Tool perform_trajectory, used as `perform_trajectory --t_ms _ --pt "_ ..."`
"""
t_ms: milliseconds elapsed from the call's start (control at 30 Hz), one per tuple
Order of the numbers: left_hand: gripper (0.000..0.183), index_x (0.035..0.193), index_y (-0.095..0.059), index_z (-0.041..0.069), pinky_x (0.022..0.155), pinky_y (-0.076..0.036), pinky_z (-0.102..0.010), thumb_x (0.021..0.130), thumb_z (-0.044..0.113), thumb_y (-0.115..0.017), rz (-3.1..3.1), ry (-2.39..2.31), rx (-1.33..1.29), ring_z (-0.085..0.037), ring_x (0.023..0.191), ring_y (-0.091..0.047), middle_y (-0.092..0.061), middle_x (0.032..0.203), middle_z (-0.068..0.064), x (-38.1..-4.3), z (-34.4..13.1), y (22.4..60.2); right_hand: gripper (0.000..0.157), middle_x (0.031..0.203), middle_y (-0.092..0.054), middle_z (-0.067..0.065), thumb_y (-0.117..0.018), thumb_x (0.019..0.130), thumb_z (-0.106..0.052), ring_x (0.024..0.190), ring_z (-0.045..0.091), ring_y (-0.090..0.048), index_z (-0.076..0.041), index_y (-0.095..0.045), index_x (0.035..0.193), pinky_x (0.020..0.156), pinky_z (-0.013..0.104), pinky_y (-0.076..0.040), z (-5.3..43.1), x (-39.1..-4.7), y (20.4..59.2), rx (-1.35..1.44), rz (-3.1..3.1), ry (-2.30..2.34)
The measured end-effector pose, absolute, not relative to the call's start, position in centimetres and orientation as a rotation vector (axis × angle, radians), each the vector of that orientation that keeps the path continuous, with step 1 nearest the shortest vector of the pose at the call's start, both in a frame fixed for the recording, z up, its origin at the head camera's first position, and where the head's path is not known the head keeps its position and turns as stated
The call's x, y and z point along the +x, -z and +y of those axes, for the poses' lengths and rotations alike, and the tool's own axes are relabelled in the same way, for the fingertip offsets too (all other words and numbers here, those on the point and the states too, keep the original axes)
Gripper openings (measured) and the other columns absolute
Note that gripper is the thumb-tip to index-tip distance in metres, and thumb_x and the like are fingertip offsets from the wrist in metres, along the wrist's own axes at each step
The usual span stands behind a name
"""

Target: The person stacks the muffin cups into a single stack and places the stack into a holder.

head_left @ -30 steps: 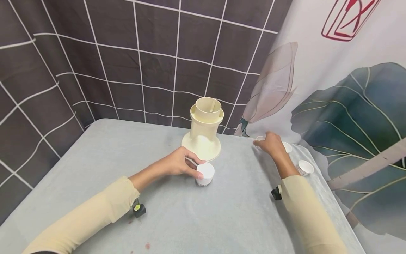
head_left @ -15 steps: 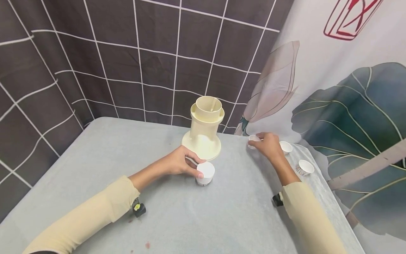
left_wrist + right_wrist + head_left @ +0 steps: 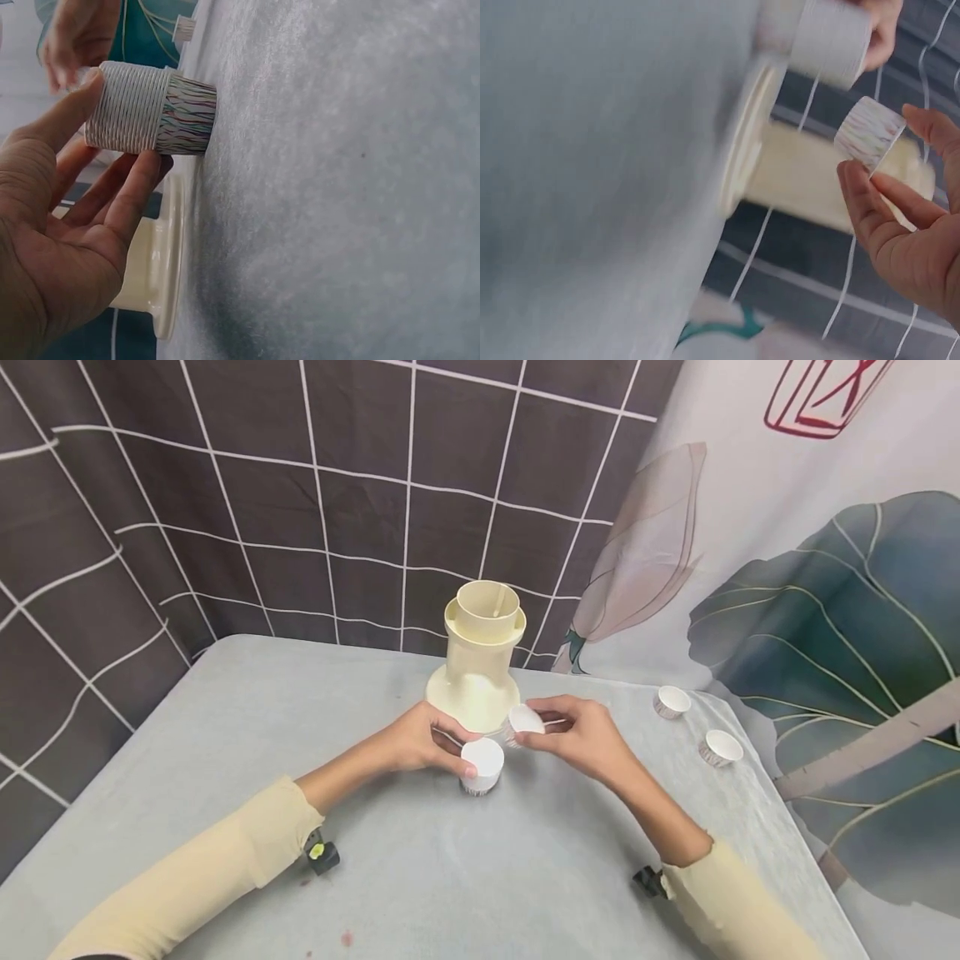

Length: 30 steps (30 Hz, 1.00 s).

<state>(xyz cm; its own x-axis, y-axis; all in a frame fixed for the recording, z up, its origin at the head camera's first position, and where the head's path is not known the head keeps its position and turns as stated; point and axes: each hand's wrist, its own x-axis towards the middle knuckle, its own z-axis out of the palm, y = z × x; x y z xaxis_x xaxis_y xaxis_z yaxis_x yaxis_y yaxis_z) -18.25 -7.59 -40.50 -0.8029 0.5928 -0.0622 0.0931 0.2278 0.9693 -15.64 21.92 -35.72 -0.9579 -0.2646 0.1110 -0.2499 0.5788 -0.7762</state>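
Observation:
In the head view my left hand grips a stack of white paper baking cups that stands on the table. Close up in the left wrist view, the stack shows many nested rims, with coloured wavy lines on its lowest cup. My right hand pinches a single paper baking cup between thumb and fingers, slightly tilted, above and to the right of the stack. The right wrist view shows this cup off the table and apart from the stack. A cream plastic stand rises just behind both hands.
Two more baking cups, a farther one and a nearer one, stand near the right edge of the grey cloth-covered table. Dark gridded curtain hangs behind, and a leaf-patterned one hangs at the right.
My right hand has lifted a baking cup from the table's back right and carried it left, close to the stack. My left hand has stayed on the stack.

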Motion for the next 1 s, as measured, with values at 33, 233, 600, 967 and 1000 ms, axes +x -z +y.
perform_trajectory --t_ms 33,233,600,967,1000 --pt "0.045 0.126 -0.082 -0.005 0.095 -0.071 -0.036 0.084 -0.002 -0.097 2.090 -1.607 0.639 -0.033 0.109 -0.086 -0.086 0.118 -0.021 -18.2 -7.6 40.5 0.049 0.127 -0.084 0.019 -0.095 0.089 -0.020 0.107 0.032 -0.085 -0.001 -0.081 0.132 0.091 0.036 -0.072 21.4 -15.2 35.6 -0.489 2.751 1.386" --pt "0.045 0.128 -0.079 -0.011 0.095 -0.072 -0.037 0.087 -0.002 -0.094 2.090 -1.611 0.696 -0.036 0.110 -0.086 -0.084 0.119 -0.026 -17.9 -7.8 40.6 0.049 0.122 -0.084 0.015 -0.097 0.087 -0.015 0.108 0.028 -0.082 -0.001 -0.082 0.130 0.094 0.032 -0.071 19.0 -13.4 35.9 -0.654 2.700 1.422" --pt "0.042 0.131 -0.081 -0.004 0.094 -0.071 -0.033 0.092 0.003 -0.093 2.113 -1.583 0.787 -0.036 0.112 -0.085 -0.085 0.123 -0.020 -17.6 -7.9 41.0 0.052 0.133 -0.083 0.013 -0.096 0.090 -0.022 0.116 0.030 -0.082 -0.005 -0.080 0.136 0.101 0.043 -0.070 18.0 -13.0 37.3 -0.657 2.701 1.297" --pt "0.050 0.137 -0.079 0.000 0.093 -0.071 -0.033 0.090 0.008 -0.096 2.194 -1.599 0.758 -0.031 0.108 -0.086 -0.085 0.127 -0.018 -17.2 -7.7 40.8 0.052 0.135 -0.083 0.013 -0.094 0.092 -0.021 0.121 0.029 -0.083 -0.003 -0.079 0.139 0.095 0.027 -0.069 17.9 -12.8 37.8 -0.525 2.595 1.334" --pt "0.049 0.135 -0.080 0.001 0.093 -0.071 -0.032 0.089 0.008 -0.096 2.201 -1.592 0.755 -0.032 0.108 -0.086 -0.085 0.126 -0.017 -17.3 -7.7 40.8 0.053 0.134 -0.083 0.014 -0.095 0.092 -0.022 0.120 0.029 -0.084 -0.002 -0.079 0.139 0.095 0.027 -0.069 18.0 -12.9 37.8 -0.531 2.607 1.320"
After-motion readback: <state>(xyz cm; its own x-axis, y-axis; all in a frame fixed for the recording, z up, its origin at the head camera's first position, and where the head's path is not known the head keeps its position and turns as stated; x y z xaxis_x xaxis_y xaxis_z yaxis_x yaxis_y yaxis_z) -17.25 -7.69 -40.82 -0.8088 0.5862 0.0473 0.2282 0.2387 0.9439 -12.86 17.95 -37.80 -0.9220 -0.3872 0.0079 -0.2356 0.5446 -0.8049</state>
